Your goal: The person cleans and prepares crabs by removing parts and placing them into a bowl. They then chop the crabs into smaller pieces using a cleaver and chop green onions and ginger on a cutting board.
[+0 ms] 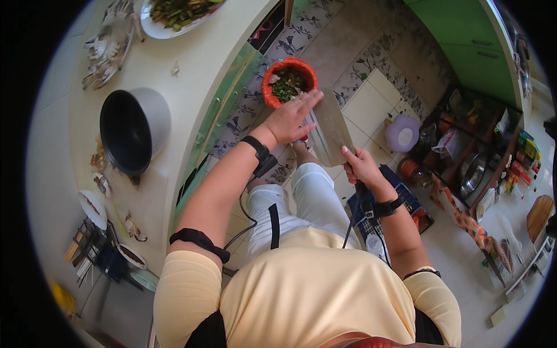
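A wide-bladed cleaver (333, 130) is in my right hand (364, 168), which is closed around its handle with the thumb near the heel of the blade. My left hand (293, 115) is flat against or just over the far part of the blade, its fingers extended and thumb apart. I cannot tell whether it touches the metal. Beyond and partly under my left hand stands a waste bin lined with a red plastic bag (266, 87). Chopped green scraps (287, 82) and some pale bits lie in it. My left hand hides part of its near rim.
On the left counter (191, 56) are a dark-lined metal pot (161, 113), a plate of cooked greens (148, 26), garlic skins (135, 228) and a utensil rack (85, 243). A purple stool (402, 132), a bottle (411, 169) and a blue crate (407, 191) stand at right.
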A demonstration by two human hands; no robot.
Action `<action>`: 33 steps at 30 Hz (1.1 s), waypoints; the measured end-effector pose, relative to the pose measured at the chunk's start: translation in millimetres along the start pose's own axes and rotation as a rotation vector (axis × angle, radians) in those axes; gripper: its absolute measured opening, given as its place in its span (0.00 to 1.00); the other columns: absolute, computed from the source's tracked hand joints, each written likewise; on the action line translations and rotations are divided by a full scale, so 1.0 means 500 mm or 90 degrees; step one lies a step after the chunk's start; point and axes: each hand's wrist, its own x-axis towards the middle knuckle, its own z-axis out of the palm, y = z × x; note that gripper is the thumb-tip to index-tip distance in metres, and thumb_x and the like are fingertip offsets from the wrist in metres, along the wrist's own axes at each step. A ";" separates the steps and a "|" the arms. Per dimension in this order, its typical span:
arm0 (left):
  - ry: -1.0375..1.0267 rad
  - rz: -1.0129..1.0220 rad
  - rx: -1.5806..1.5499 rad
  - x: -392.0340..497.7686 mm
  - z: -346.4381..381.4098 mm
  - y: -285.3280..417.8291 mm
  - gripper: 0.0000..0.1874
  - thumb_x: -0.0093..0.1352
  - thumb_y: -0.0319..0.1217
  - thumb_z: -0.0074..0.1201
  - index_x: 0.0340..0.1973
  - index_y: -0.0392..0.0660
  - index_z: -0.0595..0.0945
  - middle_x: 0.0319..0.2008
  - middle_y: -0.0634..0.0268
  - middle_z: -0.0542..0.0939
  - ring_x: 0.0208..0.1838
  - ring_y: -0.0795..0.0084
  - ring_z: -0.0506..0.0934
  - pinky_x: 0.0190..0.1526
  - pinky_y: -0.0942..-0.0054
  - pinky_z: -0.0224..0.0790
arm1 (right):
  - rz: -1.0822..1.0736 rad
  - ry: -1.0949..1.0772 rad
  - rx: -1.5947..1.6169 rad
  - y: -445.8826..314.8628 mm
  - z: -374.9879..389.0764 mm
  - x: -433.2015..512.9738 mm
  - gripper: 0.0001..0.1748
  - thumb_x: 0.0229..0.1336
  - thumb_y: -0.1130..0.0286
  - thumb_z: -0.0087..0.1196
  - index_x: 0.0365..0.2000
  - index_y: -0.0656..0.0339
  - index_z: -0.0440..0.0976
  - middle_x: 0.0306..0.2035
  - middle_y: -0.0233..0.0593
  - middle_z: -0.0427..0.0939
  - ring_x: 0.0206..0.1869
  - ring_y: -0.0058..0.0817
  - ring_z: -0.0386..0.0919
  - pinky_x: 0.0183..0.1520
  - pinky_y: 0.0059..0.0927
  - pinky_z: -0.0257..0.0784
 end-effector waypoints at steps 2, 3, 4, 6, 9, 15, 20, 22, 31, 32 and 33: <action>0.062 -0.076 -0.038 0.021 0.037 -0.054 0.41 0.78 0.39 0.54 0.81 0.41 0.55 0.75 0.38 0.68 0.78 0.40 0.66 0.76 0.54 0.63 | 0.017 0.020 -0.022 0.004 -0.013 0.008 0.21 0.80 0.50 0.52 0.37 0.57 0.68 0.18 0.24 0.63 0.16 0.16 0.59 0.19 0.25 0.57; 0.103 -0.150 -0.125 0.028 0.058 -0.078 0.39 0.79 0.38 0.53 0.81 0.41 0.55 0.75 0.38 0.69 0.78 0.39 0.67 0.76 0.55 0.63 | 0.034 0.035 -0.031 0.006 -0.018 0.011 0.21 0.80 0.50 0.52 0.37 0.57 0.68 0.18 0.24 0.64 0.16 0.16 0.59 0.19 0.26 0.57; 0.140 -0.228 -0.212 0.033 0.079 -0.100 0.38 0.80 0.38 0.51 0.81 0.41 0.56 0.74 0.38 0.70 0.78 0.39 0.67 0.75 0.56 0.64 | 0.028 0.036 -0.037 0.008 -0.022 0.014 0.21 0.80 0.50 0.52 0.37 0.57 0.68 0.18 0.24 0.64 0.16 0.16 0.59 0.19 0.26 0.58; 0.223 -0.356 -0.323 0.042 0.119 -0.143 0.32 0.82 0.33 0.48 0.79 0.41 0.61 0.70 0.41 0.76 0.74 0.46 0.74 0.72 0.60 0.68 | 0.034 0.062 -0.053 0.011 -0.024 0.021 0.21 0.80 0.50 0.53 0.36 0.57 0.68 0.18 0.24 0.64 0.16 0.17 0.60 0.19 0.26 0.59; 0.306 -0.536 -0.473 0.050 0.165 -0.200 0.27 0.80 0.29 0.52 0.75 0.41 0.69 0.65 0.48 0.81 0.66 0.59 0.80 0.67 0.64 0.72 | 0.036 0.097 -0.039 0.011 -0.020 0.034 0.21 0.79 0.50 0.54 0.37 0.57 0.67 0.18 0.25 0.65 0.16 0.17 0.61 0.19 0.26 0.61; 0.522 -0.802 -0.695 0.036 0.176 -0.266 0.36 0.61 0.08 0.54 0.65 0.47 0.74 0.41 0.66 0.76 0.40 0.73 0.76 0.38 0.76 0.71 | 0.048 0.169 0.021 0.018 -0.006 0.049 0.20 0.78 0.50 0.55 0.38 0.55 0.66 0.18 0.26 0.65 0.16 0.18 0.63 0.19 0.27 0.62; 0.517 -0.902 -0.874 0.032 0.162 -0.292 0.45 0.67 0.15 0.54 0.78 0.54 0.58 0.64 0.57 0.71 0.69 0.64 0.67 0.66 0.50 0.58 | 0.042 0.193 0.034 0.034 -0.006 0.043 0.20 0.78 0.50 0.55 0.37 0.53 0.66 0.18 0.26 0.65 0.16 0.19 0.63 0.19 0.28 0.61; 0.536 -0.831 -0.981 0.020 0.174 -0.302 0.51 0.71 0.22 0.57 0.84 0.60 0.47 0.83 0.58 0.56 0.89 0.63 0.40 0.82 0.43 0.22 | 0.047 0.199 0.033 0.041 -0.008 0.041 0.20 0.78 0.49 0.55 0.37 0.52 0.66 0.18 0.26 0.64 0.16 0.19 0.62 0.19 0.27 0.60; 0.594 -0.934 -0.809 -0.014 0.220 -0.334 0.27 0.62 0.17 0.65 0.55 0.53 0.82 0.46 0.62 0.84 0.50 0.63 0.81 0.49 0.61 0.78 | 0.057 0.203 0.045 0.041 0.009 0.031 0.20 0.79 0.48 0.54 0.37 0.51 0.65 0.18 0.25 0.63 0.14 0.19 0.60 0.18 0.28 0.58; 0.605 -0.945 -0.753 -0.013 0.217 -0.323 0.32 0.61 0.17 0.65 0.61 0.52 0.78 0.56 0.59 0.80 0.60 0.58 0.78 0.54 0.53 0.79 | 0.054 0.206 0.040 0.039 0.013 0.030 0.20 0.79 0.48 0.54 0.37 0.51 0.65 0.18 0.25 0.63 0.14 0.19 0.60 0.18 0.28 0.58; 0.611 -0.894 -0.816 -0.011 0.205 -0.314 0.35 0.61 0.17 0.65 0.63 0.51 0.75 0.60 0.58 0.77 0.63 0.58 0.76 0.58 0.52 0.78 | 0.049 0.212 0.035 0.037 0.017 0.031 0.20 0.79 0.48 0.54 0.37 0.51 0.65 0.17 0.26 0.63 0.14 0.19 0.60 0.18 0.28 0.58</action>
